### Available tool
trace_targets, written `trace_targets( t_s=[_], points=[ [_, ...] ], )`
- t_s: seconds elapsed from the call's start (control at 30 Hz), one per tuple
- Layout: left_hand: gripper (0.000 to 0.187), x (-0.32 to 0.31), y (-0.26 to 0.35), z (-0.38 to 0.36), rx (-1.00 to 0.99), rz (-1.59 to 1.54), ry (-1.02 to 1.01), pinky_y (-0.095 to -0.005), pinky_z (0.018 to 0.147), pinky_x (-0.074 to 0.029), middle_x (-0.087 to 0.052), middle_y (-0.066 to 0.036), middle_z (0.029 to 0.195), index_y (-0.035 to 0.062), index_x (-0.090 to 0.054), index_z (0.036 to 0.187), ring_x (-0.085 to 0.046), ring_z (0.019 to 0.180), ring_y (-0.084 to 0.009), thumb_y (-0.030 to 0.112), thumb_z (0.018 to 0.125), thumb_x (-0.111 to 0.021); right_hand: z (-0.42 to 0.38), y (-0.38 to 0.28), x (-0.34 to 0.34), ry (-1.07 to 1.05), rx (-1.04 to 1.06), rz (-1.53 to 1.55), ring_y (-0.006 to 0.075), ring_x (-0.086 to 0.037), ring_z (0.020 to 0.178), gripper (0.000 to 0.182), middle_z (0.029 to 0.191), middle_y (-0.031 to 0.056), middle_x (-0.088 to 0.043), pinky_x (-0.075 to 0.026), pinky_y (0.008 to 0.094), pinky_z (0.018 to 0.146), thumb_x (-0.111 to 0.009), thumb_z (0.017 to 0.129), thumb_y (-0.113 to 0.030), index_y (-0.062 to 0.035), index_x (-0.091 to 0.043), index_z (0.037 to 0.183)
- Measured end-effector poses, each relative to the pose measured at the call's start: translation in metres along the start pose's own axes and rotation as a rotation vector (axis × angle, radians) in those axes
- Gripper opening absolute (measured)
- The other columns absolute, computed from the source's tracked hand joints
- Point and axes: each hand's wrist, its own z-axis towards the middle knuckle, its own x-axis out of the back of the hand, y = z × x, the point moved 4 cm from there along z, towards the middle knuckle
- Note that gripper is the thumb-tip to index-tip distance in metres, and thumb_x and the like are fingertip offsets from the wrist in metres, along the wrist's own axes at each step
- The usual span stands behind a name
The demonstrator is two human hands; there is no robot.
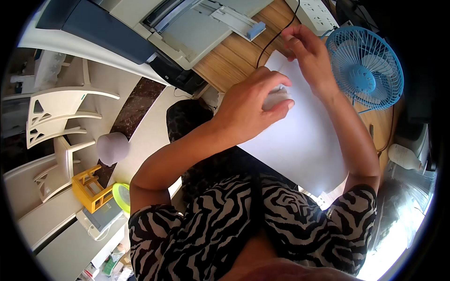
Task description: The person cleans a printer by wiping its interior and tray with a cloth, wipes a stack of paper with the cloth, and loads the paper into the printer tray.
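Observation:
My left hand (pixel 248 105) is curled around a small whitish, partly see-through object (pixel 276 97), which shows between thumb and index finger. Under both hands lies a large white sheet (pixel 300 145), its far end on the wooden desk (pixel 229 58) and its near part over my lap. Farther forward and to the right, my right hand (pixel 307 54) is bent above the sheet's far corner, thumb and fingers drawn together. Whatever is between those fingertips is too small to make out.
A blue fan (pixel 363 70) stands just right of my right forearm. A printer (pixel 187 35) with a paper tray is at the upper left, and a power strip (pixel 316 16) at the top. A black cable (pixel 269 44) crosses the desk. White shelving (pixel 61 112) stands far left.

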Motion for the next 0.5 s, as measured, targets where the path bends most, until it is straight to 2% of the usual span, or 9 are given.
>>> trace_targets(
  t_s=[0.03, 0.1, 0.23, 0.27, 0.37, 0.4, 0.43, 0.5],
  points=[
    [0.037, -0.008, 0.014, -0.003, 0.031, 0.123, -0.136, -0.0333, 0.067, -0.054, -0.057, -0.007, 0.106, 0.0123, -0.063, 0.118, -0.065, 0.083, -0.0214, 0.026, 0.085, -0.074, -0.001, 0.0, -0.002, -0.054, -0.008, 0.064, 0.0134, -0.058, 0.092, 0.023, 0.1, 0.0036, -0.061, -0.047, 0.0279, 0.078, -0.053, 0.097, -0.019, -0.0019, -0.061, 0.111],
    [0.04, -0.024, 0.025, -0.007, -0.114, 0.431, -0.28, -0.0348, 0.067, -0.055, -0.053, -0.005, 0.113, 0.0164, -0.065, 0.119, -0.065, 0.082, -0.0202, 0.032, 0.084, -0.074, -0.001, -0.005, -0.005, -0.16, -0.016, 0.191, 0.0131, -0.058, 0.091, 0.024, 0.099, 0.0036, -0.061, -0.047, 0.0274, 0.077, -0.052, 0.098, -0.02, -0.0019, -0.062, 0.11],
    [0.042, -0.034, 0.011, -0.008, -0.109, 0.567, -0.34, -0.0348, 0.067, -0.055, -0.051, -0.004, 0.115, 0.0194, -0.066, 0.121, -0.065, 0.083, -0.02, 0.035, 0.083, -0.073, -0.01, -0.021, 0.01, -0.179, -0.062, 0.444, 0.0108, -0.059, 0.083, 0.023, 0.09, 0.0033, -0.065, -0.049, 0.0254, 0.075, -0.05, 0.1, -0.018, -0.0016, -0.064, 0.107],
    [0.042, -0.034, 0.013, -0.01, -0.112, 0.58, -0.335, -0.0347, 0.067, -0.055, -0.051, -0.004, 0.115, 0.0196, -0.066, 0.121, -0.065, 0.084, -0.0203, 0.036, 0.083, -0.072, -0.006, -0.017, 0.021, -0.261, -0.01, 0.474, 0.0138, -0.062, 0.087, 0.029, 0.095, 0.0065, -0.067, -0.052, 0.0275, 0.077, -0.052, 0.1, -0.025, -0.0008, -0.065, 0.11],
    [0.042, -0.034, 0.015, -0.011, -0.131, 0.584, -0.308, -0.0347, 0.067, -0.055, -0.052, -0.005, 0.116, 0.02, -0.066, 0.121, -0.065, 0.085, -0.0209, 0.036, 0.083, -0.072, -0.004, -0.025, 0.052, -0.383, 0.053, 0.576, 0.013, -0.06, 0.092, 0.036, 0.106, 0.0068, -0.063, -0.05, 0.0242, 0.077, -0.058, 0.098, -0.028, -0.003, -0.059, 0.124],
    [0.042, -0.034, 0.016, -0.011, -0.14, 0.579, -0.299, -0.0348, 0.067, -0.055, -0.052, -0.005, 0.116, 0.02, -0.066, 0.121, -0.065, 0.085, -0.0211, 0.036, 0.083, -0.072, -0.013, -0.046, 0.05, -0.23, -0.069, 0.781, 0.0182, -0.064, 0.078, 0.025, 0.089, 0.0076, -0.065, -0.054, 0.0272, 0.068, -0.049, 0.099, -0.018, 0.0, -0.065, 0.103],
    [0.042, -0.033, 0.016, -0.011, -0.147, 0.593, -0.291, -0.0348, 0.068, -0.055, -0.052, -0.005, 0.116, 0.0205, -0.066, 0.122, -0.065, 0.085, -0.0211, 0.036, 0.083, -0.072, -0.022, -0.066, 0.05, -0.148, -0.1, 0.802, 0.0125, -0.062, 0.07, 0.021, 0.079, 0.0027, -0.065, -0.051, 0.0225, 0.064, -0.05, 0.099, -0.017, -0.0014, -0.064, 0.1],
    [0.042, -0.035, 0.015, -0.013, -0.155, 0.606, -0.287, -0.035, 0.068, -0.055, -0.053, -0.004, 0.116, 0.0213, -0.066, 0.123, -0.066, 0.086, -0.0211, 0.036, 0.083, -0.072, -0.029, -0.093, 0.063, -0.198, 0.002, 0.744, 0.0135, -0.062, 0.07, 0.025, 0.083, 0.005, -0.066, -0.052, 0.0234, 0.063, -0.046, 0.1, -0.018, -0.0006, -0.064, 0.101]
  ],
)
